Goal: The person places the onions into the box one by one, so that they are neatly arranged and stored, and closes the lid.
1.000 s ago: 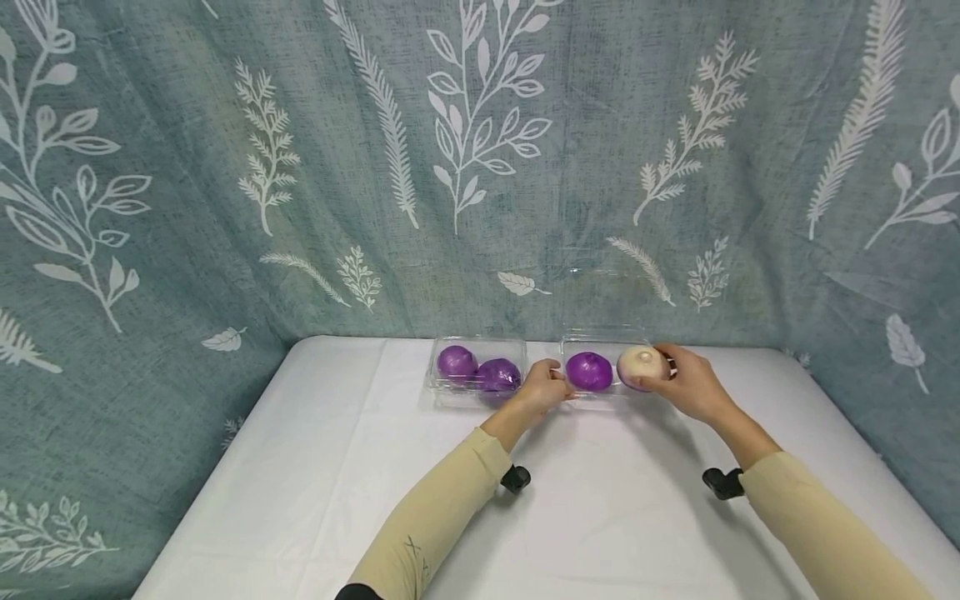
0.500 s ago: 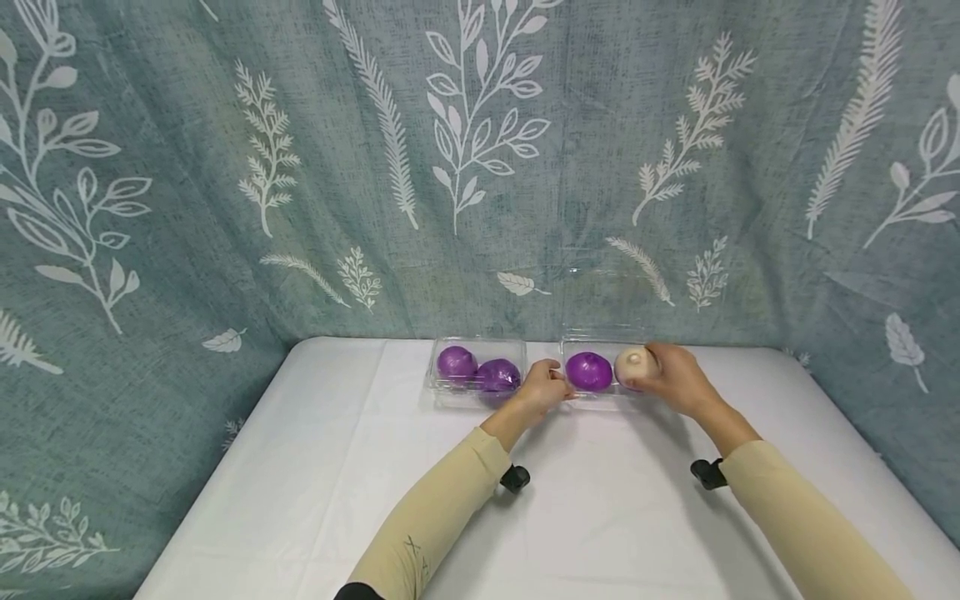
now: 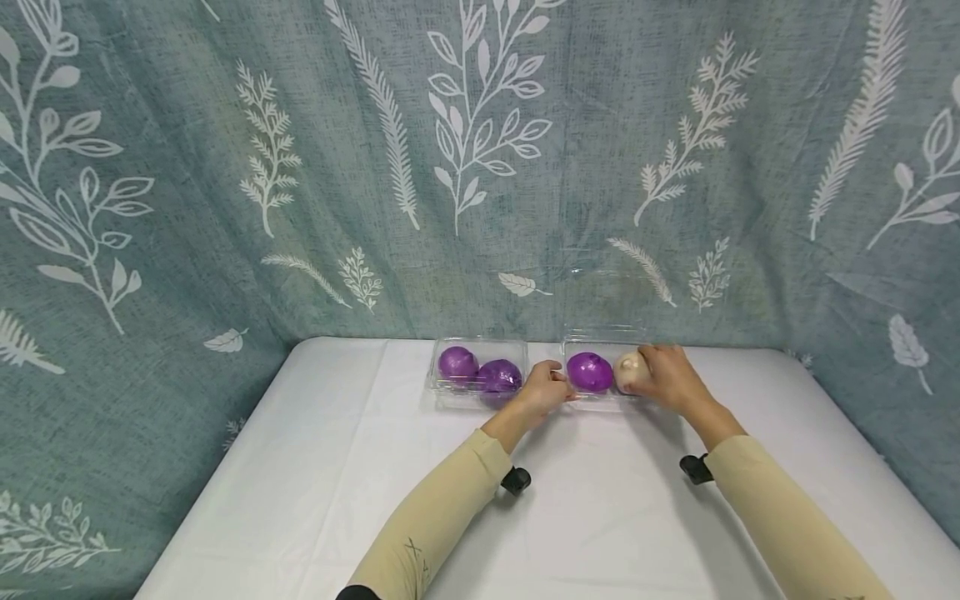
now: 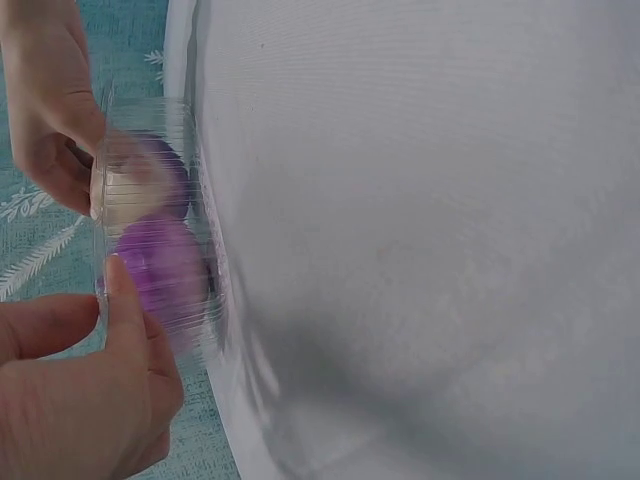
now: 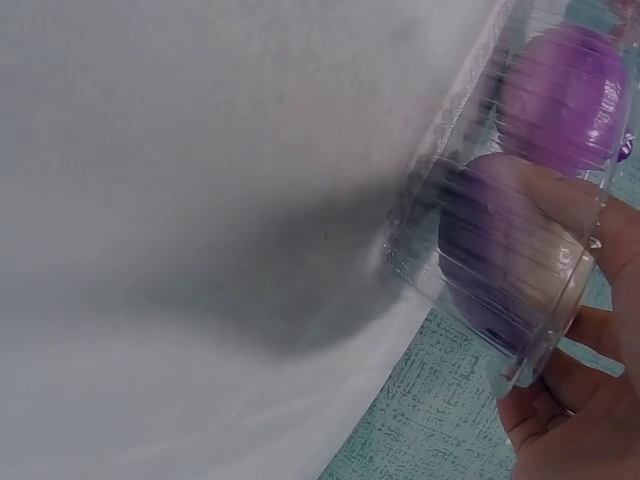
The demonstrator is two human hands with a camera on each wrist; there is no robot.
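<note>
In the head view, my right hand (image 3: 671, 382) grips a turnip (image 3: 630, 372), cream on top and purple below, inside the right end of an open clear plastic clamshell container (image 3: 592, 402). Through the container wall, the right wrist view shows the turnip (image 5: 490, 240) low in the box, with my thumb over it. Beside it lies a glossy purple round vegetable (image 3: 589, 372). My left hand (image 3: 546, 390) pinches the container's left front rim between thumb and fingers; the left wrist view shows the fingertips (image 4: 118, 275) on the clear plastic.
A second clear plastic container (image 3: 480, 402), holding two purple round vegetables (image 3: 457, 363), stands just left of my left hand. Both boxes sit at the back edge of the white-covered table (image 3: 600, 517). A green leaf-patterned curtain (image 3: 480, 275) hangs directly behind.
My right hand has moved slightly left with the turnip, bringing it against or very near the purple vegetable. The left hand stays in place on the container.
</note>
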